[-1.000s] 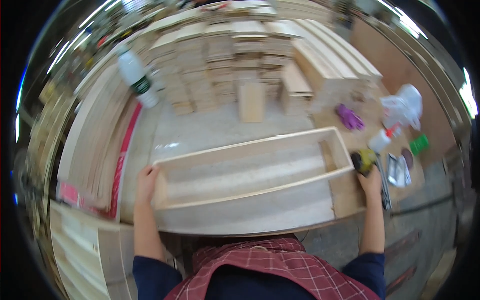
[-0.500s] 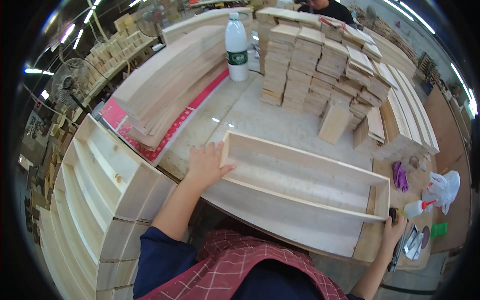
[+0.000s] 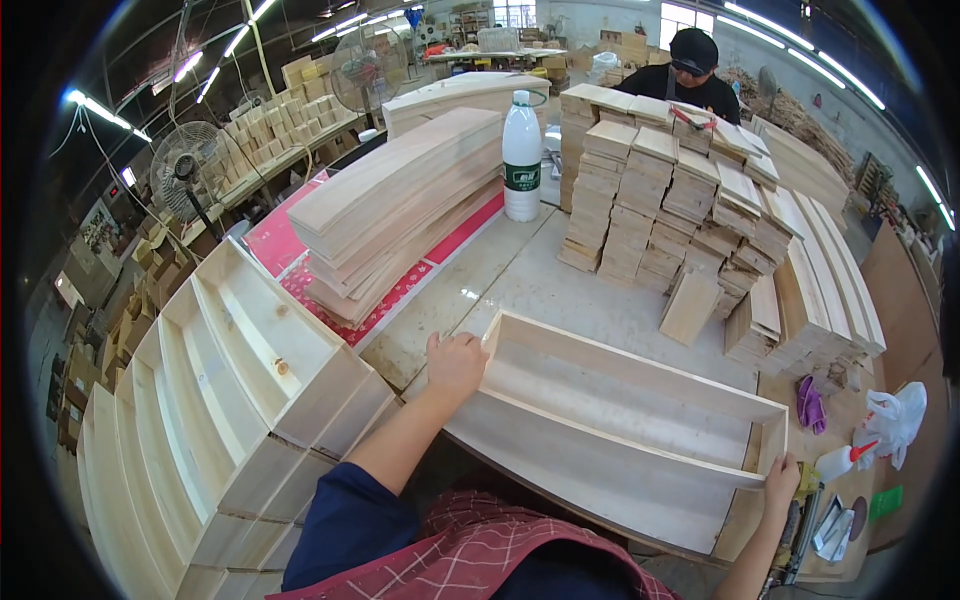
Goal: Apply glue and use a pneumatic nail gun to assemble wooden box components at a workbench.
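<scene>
A long, shallow rectangular frame of pale wood lies on the worktable, with the tabletop showing through its open middle. My left hand is closed over its left end board, fingers curled round the edge. At the opposite end, my right hand grips the near right corner. Just beyond that hand is a yellow and dark tool, partly hidden by it. To my left stand stacked wooden boxes of similar pale wood, with several long compartments.
Long boards lie piled on a red sheet, near a white bottle. Short wood pieces are stacked at the back. A purple cloth, a glue bottle and a plastic bag sit right. A person is behind the stacks.
The view has tilted up, so the scene sits lower. My left hand's spread fingers have curled round the frame's end. My right hand now holds the corner, with the yellow tool showing beside it.
</scene>
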The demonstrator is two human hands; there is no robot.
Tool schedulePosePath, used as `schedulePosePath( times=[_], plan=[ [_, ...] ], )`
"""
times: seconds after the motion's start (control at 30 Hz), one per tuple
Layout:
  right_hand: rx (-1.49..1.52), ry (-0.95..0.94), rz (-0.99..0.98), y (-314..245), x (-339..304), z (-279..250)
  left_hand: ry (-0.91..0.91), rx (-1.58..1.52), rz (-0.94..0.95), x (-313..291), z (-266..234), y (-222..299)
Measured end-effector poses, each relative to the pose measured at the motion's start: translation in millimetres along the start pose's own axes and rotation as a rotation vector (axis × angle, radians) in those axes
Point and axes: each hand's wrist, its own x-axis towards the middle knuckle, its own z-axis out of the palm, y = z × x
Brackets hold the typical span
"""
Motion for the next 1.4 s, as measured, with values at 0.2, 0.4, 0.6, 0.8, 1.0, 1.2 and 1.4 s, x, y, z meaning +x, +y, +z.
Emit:
schedulePosePath(
  times=[0.2,0.4,0.6,0.8,1.0,1.2,1.4],
  plan=[
    [-0.081,0.056,-0.044,2,-17,-11,0.220,-0.071,0.059,-11,4,-6],
    [-0.003,0.012,-0.035,-22,-54,-26,0.179,0.010,-0.006,-29,-4,-8],
    [-0.010,0.089,-0.022,-41,-70,-18,0.124,0.031,-0.050,-59,-16,-16],
    [-0.030,0.187,0.007,-48,-74,-15,0.138,0.013,-0.104,-83,-18,-7],
    [-0.045,0.183,-0.018,-35,-69,-3,0.094,0.006,-0.167,-102,-32,-4],
    [-0.182,0.061,0.166,-46,-84,-24,0.162,-0.038,-0.104,-106,-34,-1],
    [-0.247,0.044,0.116,-62,-82,-25,0.280,-0.189,-0.117,-112,-42,6]
  ],
)
